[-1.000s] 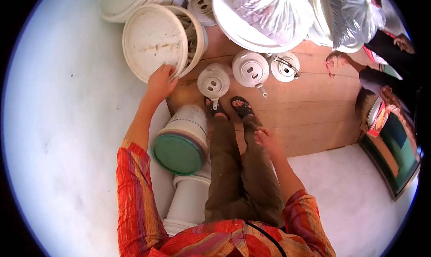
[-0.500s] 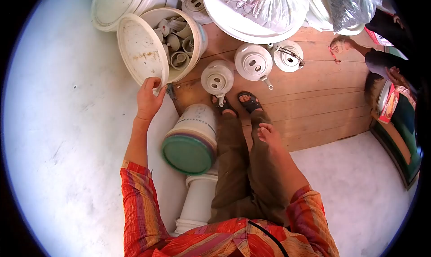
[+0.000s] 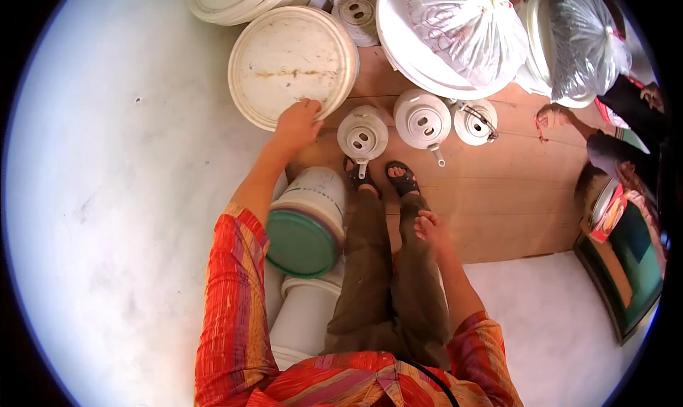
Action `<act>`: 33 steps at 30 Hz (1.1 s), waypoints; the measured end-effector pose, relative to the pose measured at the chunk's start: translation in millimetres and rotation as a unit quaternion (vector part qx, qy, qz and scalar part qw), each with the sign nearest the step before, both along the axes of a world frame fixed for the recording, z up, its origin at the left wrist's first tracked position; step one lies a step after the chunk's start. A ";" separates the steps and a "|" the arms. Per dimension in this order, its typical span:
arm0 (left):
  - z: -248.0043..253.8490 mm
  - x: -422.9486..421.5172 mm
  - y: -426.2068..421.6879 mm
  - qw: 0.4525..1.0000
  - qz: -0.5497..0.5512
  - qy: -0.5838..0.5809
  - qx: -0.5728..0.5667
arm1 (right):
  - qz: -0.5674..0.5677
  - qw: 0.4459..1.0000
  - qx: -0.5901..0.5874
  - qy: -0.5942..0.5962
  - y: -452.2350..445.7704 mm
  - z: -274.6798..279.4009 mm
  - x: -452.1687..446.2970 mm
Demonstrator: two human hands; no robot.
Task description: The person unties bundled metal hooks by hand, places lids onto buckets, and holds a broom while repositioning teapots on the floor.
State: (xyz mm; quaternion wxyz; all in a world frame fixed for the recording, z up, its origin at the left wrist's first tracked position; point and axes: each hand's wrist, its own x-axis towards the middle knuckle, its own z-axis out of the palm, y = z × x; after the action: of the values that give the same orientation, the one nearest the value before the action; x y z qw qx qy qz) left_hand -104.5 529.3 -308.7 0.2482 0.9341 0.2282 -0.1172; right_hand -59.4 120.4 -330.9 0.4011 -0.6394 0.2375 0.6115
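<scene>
A round off-white lid (image 3: 293,58) with a brown streak lies over the top of a bucket, whose contents are hidden. My left hand (image 3: 299,126) grips the lid's near edge with curled fingers. Over my right thigh hangs my right hand (image 3: 429,227), its fingers curled in and nothing visible in them. Just right of the lid stands a white lidded pot with a spout (image 3: 363,134), and beside it are a second spouted pot (image 3: 422,120) and one with a dark handle (image 3: 475,122).
Below the lid, a white bucket with a green lid (image 3: 302,242) lies tilted near my legs. Large white tubs (image 3: 455,83) with plastic bags (image 3: 462,26) stand at the top. At the right are another person's hand (image 3: 555,115) and a red tin (image 3: 610,215).
The lid, tilted with cups showing inside the bucket half a second ago, now covers the opening. My left hand has moved with it. The whole view has shifted slightly.
</scene>
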 end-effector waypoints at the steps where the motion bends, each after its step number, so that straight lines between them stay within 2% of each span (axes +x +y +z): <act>1: -2.9 2.4 -1.2 1.000 -0.004 0.008 0.001 | -0.008 1.000 0.004 0.000 3.3 -0.8 0.5; 6: -9.3 0.8 0.8 1.000 0.011 0.002 0.004 | 0.000 1.000 0.003 0.001 29.3 1.5 8.2; 8: -6.9 1.7 1.7 0.998 0.019 0.052 -0.004 | 0.005 1.000 -0.001 -0.010 40.6 7.0 12.2; 11: -4.6 -1.1 3.6 1.000 0.019 0.001 -0.016 | 0.021 1.000 0.005 -0.009 55.7 4.8 13.7; 14: -4.0 -5.1 3.5 0.999 0.029 0.003 -0.014 | 0.047 0.999 0.000 -0.014 69.0 2.5 10.1; 16: -7.1 -8.3 3.9 0.999 0.035 0.015 -0.005 | 0.057 0.998 0.006 -0.010 78.9 3.3 7.7; 18: -11.3 -14.8 2.1 0.998 0.005 -0.003 0.060 | 0.065 0.998 0.006 -0.007 88.9 7.2 5.6; 23: -5.9 -28.6 8.3 0.996 -0.011 -0.036 0.080 | 0.065 0.997 0.028 -0.013 135.0 28.4 4.7; 27: 11.3 -44.6 7.9 0.995 -0.048 -0.049 0.077 | 0.128 0.981 0.088 -0.114 225.1 23.6 34.4; 29: 10.7 -56.5 6.9 0.994 -0.060 -0.051 0.075 | 0.088 0.970 0.130 -0.186 273.5 1.5 46.3; 32: 16.9 -62.4 7.2 0.994 -0.057 -0.064 0.073 | 0.141 0.960 0.113 -0.213 315.6 -20.3 58.7; 33: 19.4 -64.4 5.5 0.993 -0.043 -0.080 0.078 | 0.176 0.943 0.111 -0.261 316.1 -31.7 57.5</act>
State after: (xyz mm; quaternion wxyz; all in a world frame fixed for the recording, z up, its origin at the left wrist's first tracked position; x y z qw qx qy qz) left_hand -168.9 534.9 -289.3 0.1864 0.9660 0.1760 -0.0345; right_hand -1.9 436.5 -362.7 0.4032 -0.7594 -0.0613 0.5069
